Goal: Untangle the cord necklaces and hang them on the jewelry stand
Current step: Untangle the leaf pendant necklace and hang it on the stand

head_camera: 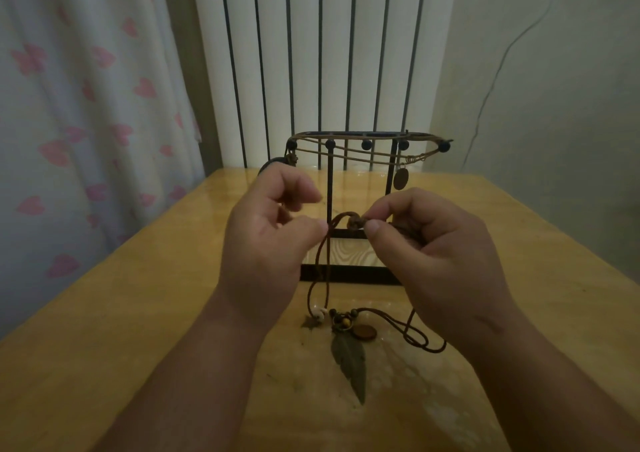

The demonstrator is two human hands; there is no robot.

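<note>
A glossy yellow-brown wooden table (104, 313) fills the lower view and runs back to a tall white radiator (311, 53) of upright ribs with dark gaps between. Left of it hangs a pale curtain (86, 105) printed with pink hearts (its folds drop past the table's edge), and to the right stands a plain greyish wall (571, 122) with a thin dark wire (498, 71) trailing down it. The light is dim.

No legible text or labels anywhere.
</note>
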